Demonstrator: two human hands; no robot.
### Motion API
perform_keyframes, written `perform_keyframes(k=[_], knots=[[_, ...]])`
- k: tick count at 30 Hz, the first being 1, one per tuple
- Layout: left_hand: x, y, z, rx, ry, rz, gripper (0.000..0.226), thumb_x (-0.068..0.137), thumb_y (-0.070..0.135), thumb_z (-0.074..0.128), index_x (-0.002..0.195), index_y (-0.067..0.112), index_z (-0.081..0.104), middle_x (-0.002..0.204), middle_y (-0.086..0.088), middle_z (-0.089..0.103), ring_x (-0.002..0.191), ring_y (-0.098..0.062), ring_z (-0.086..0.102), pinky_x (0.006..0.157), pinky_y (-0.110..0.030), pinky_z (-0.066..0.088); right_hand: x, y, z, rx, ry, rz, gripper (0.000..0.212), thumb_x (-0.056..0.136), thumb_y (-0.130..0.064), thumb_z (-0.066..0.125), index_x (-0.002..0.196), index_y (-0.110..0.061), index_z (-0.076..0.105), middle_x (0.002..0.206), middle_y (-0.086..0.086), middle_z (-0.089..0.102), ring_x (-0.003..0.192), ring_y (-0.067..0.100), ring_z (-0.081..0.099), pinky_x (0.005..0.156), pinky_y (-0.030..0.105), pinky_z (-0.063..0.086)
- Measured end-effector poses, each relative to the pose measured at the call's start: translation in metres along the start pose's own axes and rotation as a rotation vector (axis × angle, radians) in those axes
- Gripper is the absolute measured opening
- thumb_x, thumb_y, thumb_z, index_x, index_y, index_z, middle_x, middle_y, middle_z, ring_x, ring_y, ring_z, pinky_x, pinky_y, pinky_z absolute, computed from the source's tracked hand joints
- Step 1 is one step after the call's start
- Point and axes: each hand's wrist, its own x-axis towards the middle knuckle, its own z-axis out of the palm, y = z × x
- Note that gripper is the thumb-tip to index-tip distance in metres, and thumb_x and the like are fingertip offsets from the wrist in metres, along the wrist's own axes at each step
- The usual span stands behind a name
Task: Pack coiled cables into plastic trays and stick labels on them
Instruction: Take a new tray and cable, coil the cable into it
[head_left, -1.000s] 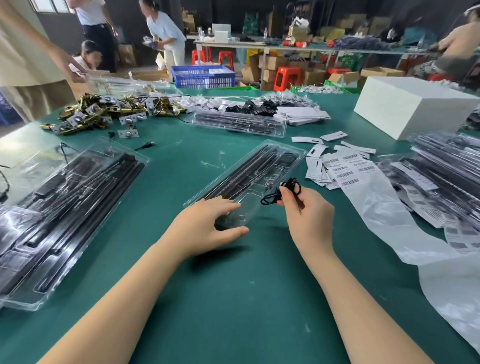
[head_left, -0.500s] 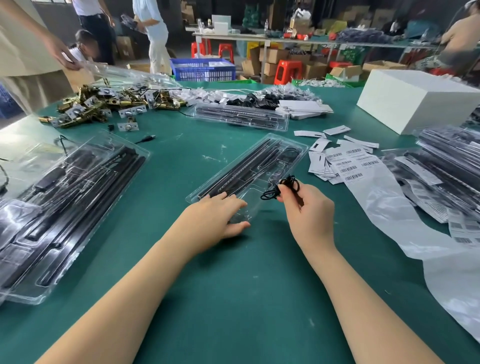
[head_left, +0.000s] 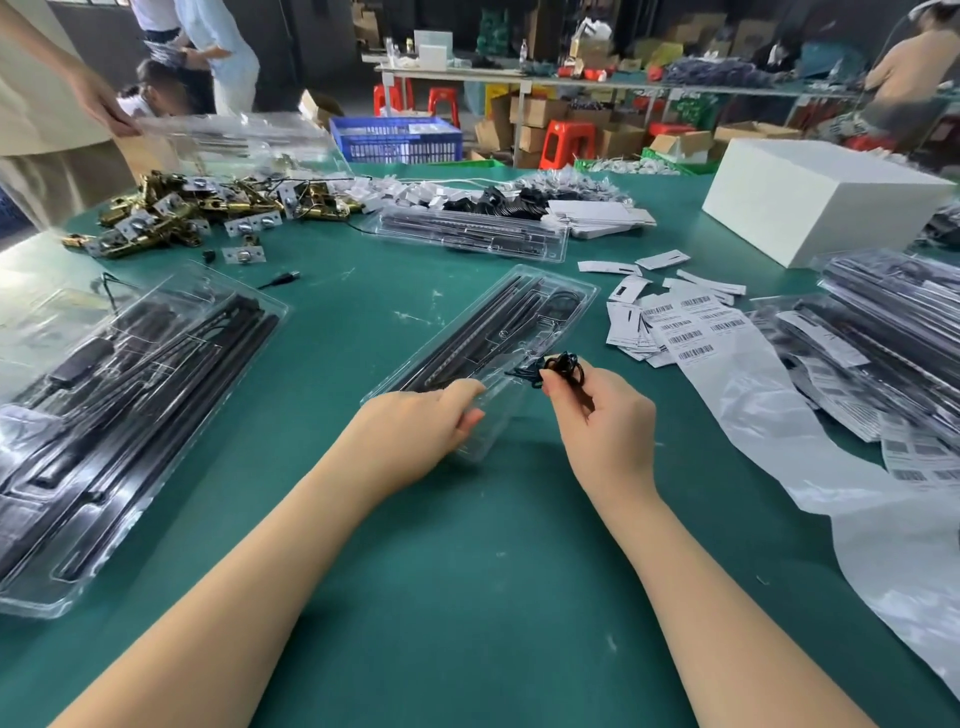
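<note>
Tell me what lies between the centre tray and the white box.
In the head view, barcode label sheets and loose white tags lie on the green table between clear tray and white box.

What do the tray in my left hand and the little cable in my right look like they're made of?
The tray looks like thin clear moulded plastic: glossy glints, with black parts visible through it. The cable looks like black rubber or plastic-sheathed wire, matte and bent into a small tight coil; what is inside it cannot be seen.
</note>
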Motion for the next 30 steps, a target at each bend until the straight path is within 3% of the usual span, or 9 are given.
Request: perform_keyframes(k=[3, 5, 8, 12, 14, 17, 21, 25, 30], knots=[[-0.001, 0.000, 0.003, -0.027, 0.008, 0.045, 0.034, 0.100, 0.039, 0.038, 0.131, 0.027, 0.046, 0.108, 0.007, 0.068, 0.086, -0.027, 0.066, 0.060, -0.032, 0.043, 0.000, -0.003, -0.001, -0.075, -0.025, -0.091, 0.018, 0.086, -0.017, 0.066, 0.077, -0.001, 0.068, 0.055, 0.008, 0.053, 0.052, 0.023, 0.047, 0.052, 0.024, 0.035], [-0.001, 0.002, 0.004, -0.042, 0.054, 0.033, 0.033, 0.100, 0.034, 0.042, 0.130, 0.022, 0.049, 0.095, 0.002, 0.070, 0.074, -0.031, 0.065, 0.055, -0.032, 0.040, -0.001, -0.003, -0.001, -0.122, -0.045, -0.123, 0.017, 0.088, -0.018, 0.065, 0.087, -0.002, 0.072, 0.059, 0.006, 0.056, 0.054, 0.022, 0.052, 0.054, 0.026, 0.039], [0.000, 0.001, 0.005, -0.025, 0.048, -0.066, 0.033, 0.101, 0.036, 0.035, 0.127, 0.021, 0.046, 0.077, 0.002, 0.066, 0.066, -0.033, 0.059, 0.054, -0.032, 0.037, -0.001, -0.004, -0.002, -0.149, 0.019, -0.103, 0.015, 0.089, -0.016, 0.065, 0.085, -0.002, 0.071, 0.057, 0.007, 0.055, 0.054, 0.026, 0.053, 0.053, 0.031, 0.039], [-0.001, -0.003, 0.005, -0.132, 0.083, -0.159, 0.028, 0.102, 0.036, 0.033, 0.116, 0.016, 0.047, 0.051, 0.007, 0.039, 0.050, -0.030, 0.039, 0.049, -0.031, 0.026, 0.001, -0.003, -0.002, -0.172, 0.095, -0.105, 0.013, 0.087, -0.009, 0.068, 0.079, 0.000, 0.069, 0.055, 0.001, 0.047, 0.051, 0.021, 0.045, 0.050, 0.022, 0.031], [-0.001, -0.005, 0.006, -0.122, 0.078, -0.166, 0.028, 0.102, 0.036, 0.031, 0.114, 0.016, 0.047, 0.051, 0.008, 0.038, 0.050, -0.030, 0.038, 0.050, -0.031, 0.026, -0.001, -0.005, -0.001, -0.215, 0.043, -0.138, 0.011, 0.086, -0.011, 0.069, 0.080, -0.001, 0.069, 0.057, -0.002, 0.044, 0.052, 0.019, 0.042, 0.050, 0.021, 0.031], [0.000, -0.005, 0.007, -0.111, 0.079, -0.158, 0.029, 0.101, 0.036, 0.029, 0.112, 0.016, 0.046, 0.052, 0.008, 0.037, 0.050, -0.029, 0.038, 0.052, -0.031, 0.027, -0.006, -0.011, 0.006, -0.327, -0.106, -0.269, 0.008, 0.081, -0.012, 0.075, 0.087, -0.006, 0.073, 0.062, 0.004, 0.059, 0.052, 0.025, 0.056, 0.043, 0.026, 0.043], [0.000, -0.006, 0.006, -0.136, 0.087, -0.158, 0.032, 0.100, 0.038, 0.027, 0.111, 0.015, 0.047, 0.055, 0.009, 0.041, 0.050, -0.028, 0.037, 0.050, -0.032, 0.027, -0.007, -0.021, 0.018, -0.480, -0.279, -0.468, 0.014, 0.070, -0.006, 0.079, 0.069, -0.013, 0.068, 0.055, 0.002, 0.052, 0.046, 0.024, 0.050, 0.039, 0.026, 0.034], [0.000, -0.008, 0.009, -0.128, 0.084, -0.140, 0.032, 0.099, 0.039, 0.026, 0.110, 0.017, 0.047, 0.052, 0.011, 0.037, 0.050, -0.026, 0.038, 0.051, -0.030, 0.025, 0.001, -0.031, 0.023, -0.580, -0.283, -0.622, 0.016, 0.066, -0.006, 0.072, 0.059, -0.018, 0.065, 0.047, -0.001, 0.047, 0.041, 0.020, 0.048, 0.045, 0.023, 0.021], [0.001, -0.009, 0.010, -0.143, 0.088, -0.153, 0.038, 0.096, 0.043, 0.020, 0.109, 0.019, 0.045, 0.058, 0.009, 0.048, 0.051, -0.028, 0.042, 0.052, -0.031, 0.026, 0.010, -0.027, 0.026, -0.745, -0.264, -0.749, 0.021, 0.078, -0.014, 0.068, 0.059, -0.022, 0.066, 0.048, -0.004, 0.048, 0.043, 0.016, 0.052, 0.044, 0.025, 0.028]])
